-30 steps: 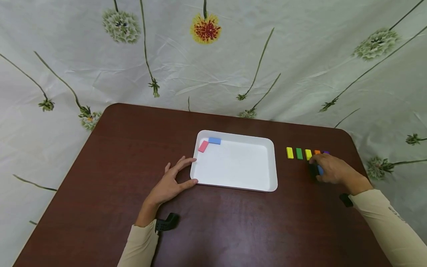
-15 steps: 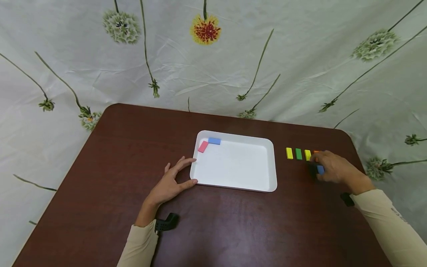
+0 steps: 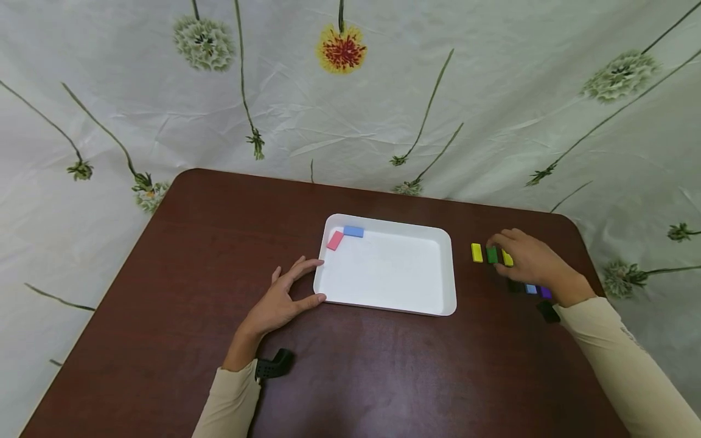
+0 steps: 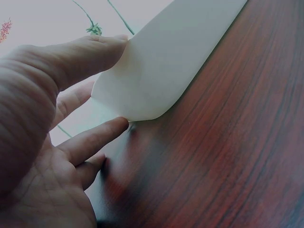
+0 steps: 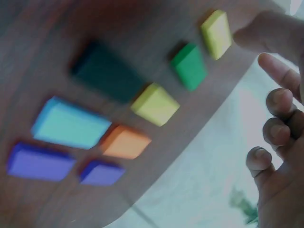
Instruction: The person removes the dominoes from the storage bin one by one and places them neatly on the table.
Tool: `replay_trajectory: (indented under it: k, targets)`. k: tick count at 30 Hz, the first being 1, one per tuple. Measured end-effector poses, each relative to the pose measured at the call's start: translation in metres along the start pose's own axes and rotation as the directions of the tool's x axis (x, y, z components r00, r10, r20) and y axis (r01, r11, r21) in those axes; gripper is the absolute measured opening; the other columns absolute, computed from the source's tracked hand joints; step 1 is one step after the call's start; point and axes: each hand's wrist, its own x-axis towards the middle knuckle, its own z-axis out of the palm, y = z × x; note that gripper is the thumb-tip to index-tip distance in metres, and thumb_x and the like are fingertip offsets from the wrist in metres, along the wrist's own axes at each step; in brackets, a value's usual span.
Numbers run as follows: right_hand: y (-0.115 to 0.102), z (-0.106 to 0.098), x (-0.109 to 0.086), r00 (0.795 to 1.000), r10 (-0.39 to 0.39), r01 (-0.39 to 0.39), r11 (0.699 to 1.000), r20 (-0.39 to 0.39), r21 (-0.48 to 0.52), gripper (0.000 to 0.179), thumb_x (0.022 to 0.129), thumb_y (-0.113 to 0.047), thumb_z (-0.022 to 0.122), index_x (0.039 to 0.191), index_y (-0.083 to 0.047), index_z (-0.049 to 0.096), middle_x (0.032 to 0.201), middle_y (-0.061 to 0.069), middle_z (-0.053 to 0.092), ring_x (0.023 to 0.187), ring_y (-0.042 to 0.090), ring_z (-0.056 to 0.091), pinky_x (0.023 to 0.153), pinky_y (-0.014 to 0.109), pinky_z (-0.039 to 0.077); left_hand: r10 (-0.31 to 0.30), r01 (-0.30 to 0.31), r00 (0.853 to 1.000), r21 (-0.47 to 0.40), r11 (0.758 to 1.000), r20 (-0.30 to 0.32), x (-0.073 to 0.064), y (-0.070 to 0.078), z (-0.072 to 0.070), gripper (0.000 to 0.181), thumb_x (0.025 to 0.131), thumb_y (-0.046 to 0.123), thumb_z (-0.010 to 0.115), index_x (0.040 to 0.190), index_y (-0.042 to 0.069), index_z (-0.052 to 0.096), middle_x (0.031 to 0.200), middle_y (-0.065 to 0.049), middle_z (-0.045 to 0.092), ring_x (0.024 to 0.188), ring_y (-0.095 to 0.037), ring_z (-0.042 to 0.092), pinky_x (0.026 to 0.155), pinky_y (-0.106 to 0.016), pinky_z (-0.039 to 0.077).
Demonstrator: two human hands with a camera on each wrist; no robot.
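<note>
A white tray (image 3: pixel 391 267) lies on the table, with a pink block (image 3: pixel 335 240) and a blue block (image 3: pixel 353 232) in its far left corner. My left hand (image 3: pixel 278 303) touches the tray's near left corner, thumb and fingers spread and fairly straight. To the right, my right hand (image 3: pixel 528 258) hovers over the row of blocks, around a green block (image 3: pixel 491 254) and a yellow block (image 3: pixel 507 258). In the right wrist view its fingers (image 5: pixel 280 102) are loosely bent with nothing between them; the green block (image 5: pixel 190 66) lies on the table.
Another yellow block (image 3: pixel 477 253) lies left of the green one. Nearer to me are a black block (image 3: pixel 515 286), a light blue block (image 3: pixel 530 289) and a purple block (image 3: pixel 544 292). The right wrist view also shows an orange block (image 5: pixel 126 142) and a smaller purple block (image 5: pixel 101 173).
My right hand has moved left, from over the light blue and orange blocks to above the green and yellow ones, uncovering the near purple block. The left hand stays at the tray.
</note>
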Motion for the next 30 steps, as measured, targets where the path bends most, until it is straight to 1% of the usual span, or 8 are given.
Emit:
replay_trajectory:
  k: [2,5,9,15,20,26,29,30]
  targets:
    - [-0.005,-0.002,0.007,0.997,-0.054,0.054,0.999,-0.053,-0.004,0.035,0.082,-0.008,0.077,0.113,-0.003,0.063,0.103,0.010,0.062,0.093,0.027,0.055,0.077,0.046,0.052,0.001,-0.001,1.000,0.002,1.000,0.002,0.000,0.000,0.000,0.066,0.088,0.028,0.078,0.147,0.022,0.048,0.158,-0.009,0.041,0.155,-0.031,0.016,0.117,-0.064,-0.009]
    - [-0.011,-0.004,0.020,0.980,-0.138,0.135,0.990,-0.144,-0.028,0.028,0.085,-0.005,0.075,0.111,-0.005,0.064,0.096,0.008,0.058,0.085,0.024,0.051,0.072,0.041,0.048,0.002,-0.002,1.000,0.005,1.000,0.006,0.001,0.000,0.000,0.067,0.089,0.028,0.078,0.148,0.022,0.048,0.158,-0.010,0.040,0.156,-0.031,0.015,0.117,-0.064,-0.010]
    - [-0.022,-0.008,0.039,0.957,-0.191,0.183,0.982,-0.220,-0.054,0.022,0.089,-0.010,0.073,0.110,-0.006,0.065,0.092,0.006,0.054,0.080,0.021,0.047,0.070,0.038,0.045,0.000,0.000,1.000,0.005,1.000,0.000,0.001,0.001,-0.001,0.066,0.088,0.028,0.078,0.147,0.023,0.048,0.158,-0.009,0.040,0.156,-0.030,0.016,0.118,-0.063,-0.010]
    - [-0.045,-0.009,0.067,0.950,-0.225,0.222,0.974,-0.215,-0.040,0.022,0.090,-0.013,0.074,0.109,-0.007,0.066,0.088,0.006,0.052,0.076,0.020,0.044,0.070,0.038,0.041,-0.006,0.005,1.000,0.006,1.000,0.005,-0.001,0.000,-0.001,0.067,0.088,0.029,0.078,0.147,0.023,0.048,0.157,-0.009,0.042,0.155,-0.030,0.016,0.117,-0.063,-0.010]
    - [-0.065,-0.001,0.092,0.926,-0.285,0.289,0.957,-0.248,-0.023,0.019,0.092,-0.013,0.073,0.109,-0.007,0.067,0.089,0.007,0.050,0.080,0.022,0.041,0.072,0.037,0.038,-0.004,0.004,1.000,0.003,1.000,0.004,-0.002,0.000,-0.001,0.067,0.088,0.029,0.078,0.148,0.024,0.047,0.157,-0.008,0.042,0.156,-0.030,0.016,0.118,-0.063,-0.010]
    - [-0.090,0.001,0.122,0.901,-0.335,0.351,0.936,-0.276,0.011,0.020,0.094,-0.015,0.071,0.112,-0.010,0.067,0.096,0.010,0.051,0.088,0.026,0.043,0.079,0.040,0.039,-0.001,0.001,1.000,0.005,1.000,0.002,0.000,-0.001,0.000,0.067,0.088,0.029,0.078,0.147,0.024,0.048,0.157,-0.009,0.042,0.155,-0.030,0.016,0.118,-0.063,-0.010]
    - [-0.104,0.002,0.136,0.901,-0.347,0.367,0.929,-0.259,0.034,0.023,0.093,-0.011,0.071,0.116,-0.012,0.068,0.098,0.009,0.051,0.092,0.027,0.043,0.083,0.041,0.040,-0.002,0.002,1.000,0.004,1.000,0.001,-0.001,-0.001,-0.001,0.066,0.089,0.029,0.078,0.147,0.024,0.048,0.157,-0.008,0.042,0.155,-0.029,0.016,0.118,-0.063,-0.010]
    - [-0.109,0.002,0.140,0.907,-0.343,0.364,0.931,-0.246,0.043,0.024,0.093,-0.009,0.072,0.116,-0.013,0.069,0.099,0.008,0.051,0.093,0.026,0.043,0.084,0.040,0.041,-0.002,0.002,1.000,0.004,1.000,0.001,-0.001,-0.001,-0.001,0.066,0.089,0.029,0.078,0.147,0.024,0.048,0.157,-0.008,0.042,0.155,-0.029,0.016,0.118,-0.063,-0.010]
